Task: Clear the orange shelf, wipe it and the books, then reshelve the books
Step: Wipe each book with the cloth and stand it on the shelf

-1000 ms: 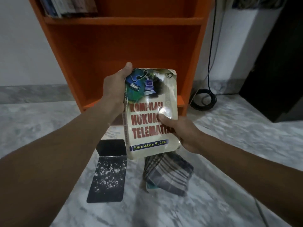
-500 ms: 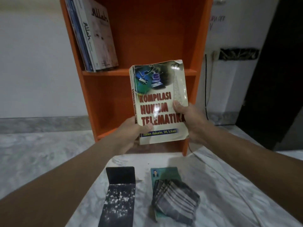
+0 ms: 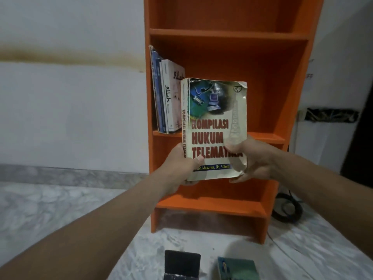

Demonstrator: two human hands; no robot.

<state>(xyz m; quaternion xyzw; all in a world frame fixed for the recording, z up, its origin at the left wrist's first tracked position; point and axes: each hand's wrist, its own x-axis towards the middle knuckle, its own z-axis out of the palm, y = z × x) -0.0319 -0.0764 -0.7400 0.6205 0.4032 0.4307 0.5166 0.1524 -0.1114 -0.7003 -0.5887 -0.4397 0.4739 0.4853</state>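
The shelf (image 3: 282,77) stood before you on the floor (image 3: 60,209). Its middle bay held a few books (image 3: 167,98) leaning against the shelf's left wall, and to their right the orange back panel showed across the rest of the bay.

You held the book (image 3: 218,126) upright in front of that bay, cover toward you and spine to the left. Its foot hung below the front edge of the bay's board. Your left hand (image 3: 181,164) gripped the lower spine, thumb pressed on the cover and fingers curled behind. Your right hand (image 3: 254,158) clamped the lower right corner, thumb on the cover and fingers wrapped under and behind.

By my reading you were reshelving. To do it well, you needed to lift the foot above the board's front edge before pushing in, or the worn lower corner would likely have caught on it. Turning the spine outward and sliding the book in from the right would have let the standing books prop it. They leaned, though, so a hard nudge could have shifted them.

The bay gave plenty of height above the book and wide room to the right. I could not tell how far the book stood from the shelf's front. On the floor in front of the shelf lay a dark object (image 3: 181,263) and a green book (image 3: 236,267).
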